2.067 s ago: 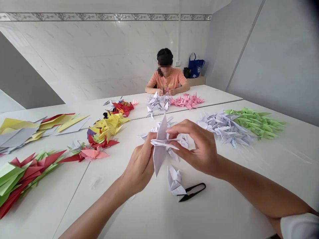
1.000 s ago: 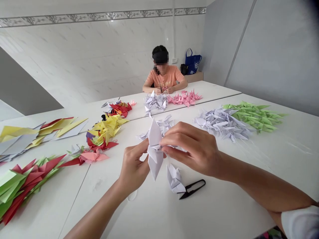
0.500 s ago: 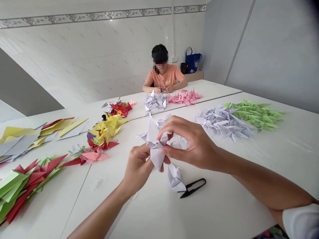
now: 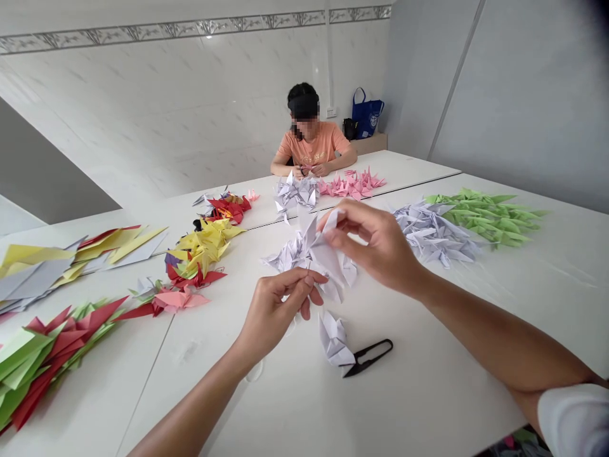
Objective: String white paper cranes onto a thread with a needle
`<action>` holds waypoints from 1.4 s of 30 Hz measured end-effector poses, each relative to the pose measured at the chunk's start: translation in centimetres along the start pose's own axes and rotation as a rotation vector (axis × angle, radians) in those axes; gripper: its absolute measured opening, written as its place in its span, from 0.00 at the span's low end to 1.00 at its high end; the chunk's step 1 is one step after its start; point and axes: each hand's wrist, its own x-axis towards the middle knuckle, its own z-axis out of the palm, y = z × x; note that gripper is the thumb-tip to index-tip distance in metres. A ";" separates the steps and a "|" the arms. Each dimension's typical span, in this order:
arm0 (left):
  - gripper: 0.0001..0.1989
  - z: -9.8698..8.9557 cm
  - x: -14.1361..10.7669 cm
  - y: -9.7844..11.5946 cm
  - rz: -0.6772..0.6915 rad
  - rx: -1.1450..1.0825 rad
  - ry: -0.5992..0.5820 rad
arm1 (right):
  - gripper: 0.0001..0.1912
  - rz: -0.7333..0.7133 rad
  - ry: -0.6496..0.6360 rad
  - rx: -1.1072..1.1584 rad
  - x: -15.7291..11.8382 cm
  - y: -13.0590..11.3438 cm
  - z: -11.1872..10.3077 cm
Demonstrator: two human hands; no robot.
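My right hand (image 4: 373, 244) pinches a white paper crane (image 4: 328, 254) between thumb and fingers, above the middle of the table. Just below and to its left, my left hand (image 4: 280, 304) is closed at the fingertips on a thin needle (image 4: 309, 266), its tip pointing up toward the crane. Behind my hands lie several white cranes (image 4: 288, 255), partly hidden. A folded white crane (image 4: 334, 339) rests on the table nearer to me, touching the blade end of black thread snips (image 4: 368, 358).
White cranes (image 4: 432, 231) and green cranes (image 4: 490, 216) are heaped at right. Yellow cranes (image 4: 204, 244), red-and-green cranes (image 4: 61, 349) and flat folded paper (image 4: 42, 266) lie at left. Across the white table (image 4: 404, 406), a person (image 4: 314, 143) handles something pink beside pink cranes (image 4: 354, 184).
My right hand has moved up and away with the white crane. My left hand has let go of the crane, and the needle now shows in its fingertips.
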 end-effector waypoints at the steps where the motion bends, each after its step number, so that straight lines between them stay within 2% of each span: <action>1: 0.14 -0.1 0.2 -0.1 -0.027 0.003 -0.001 | 0.05 0.001 0.050 -0.021 0.3 0.7 -0.4; 3: 0.15 -0.3 0.5 -0.4 -0.072 0.011 -0.010 | 0.05 0.050 0.071 -0.127 0.9 2.7 -1.1; 4: 0.15 -0.4 0.6 -0.5 -0.087 0.013 -0.017 | 0.06 0.111 0.025 -0.228 1.2 3.8 -1.5; 7: 0.15 -0.6 0.9 -0.9 -0.103 0.027 -0.016 | 0.02 0.320 -0.224 -0.504 1.5 7.0 -2.1; 11: 0.14 -0.9 1.1 -1.1 -0.088 0.051 0.055 | 0.09 0.354 -0.321 -0.625 1.1 9.1 -1.9; 14: 0.14 -1.3 1.3 -0.9 -0.096 0.046 0.103 | 0.09 0.290 -0.419 -0.639 0.7 9.1 -1.4; 19: 0.09 -1.7 1.3 -0.4 -0.095 0.005 0.149 | 0.06 0.210 -0.717 -0.557 0.2 8.9 -0.6; 23: 0.09 -1.8 1.2 -0.1 -0.088 0.000 0.177 | 0.04 0.208 -0.780 -0.549 0.0 7.8 -0.4; 25: 0.10 -1.9 1.2 0.1 -0.078 0.002 0.180 | 0.09 0.236 -0.845 -0.506 -0.1 6.5 -0.3; 28: 0.10 -2.0 1.2 0.3 -0.055 -0.004 0.180 | 0.18 0.317 -1.047 -0.403 -0.8 4.8 0.3; 30: 0.10 -2.1 1.2 0.4 -0.042 -0.005 0.183 | 0.17 0.337 -1.116 -0.412 -1.5 4.4 0.9; 32: 0.10 -2.1 1.3 0.4 -0.039 -0.003 0.180 | 0.05 0.328 -1.103 -0.476 -2.1 4.5 1.6; 35: 0.11 -2.2 1.3 0.5 -0.042 0.009 0.169 | 0.10 0.320 -1.078 -0.497 -1.9 5.0 1.6; 37: 0.10 -2.2 1.3 0.5 -0.034 0.017 0.171 | 0.10 0.293 -1.023 -0.475 -1.1 5.0 0.9; 39: 0.10 -2.1 1.2 0.4 -0.002 0.022 0.193 | 0.09 0.209 -0.851 -0.473 -0.2 4.7 -0.1; 42: 0.09 -1.9 1.0 0.2 0.062 0.050 0.230 | 0.09 0.028 -0.506 -0.492 0.7 3.9 -1.3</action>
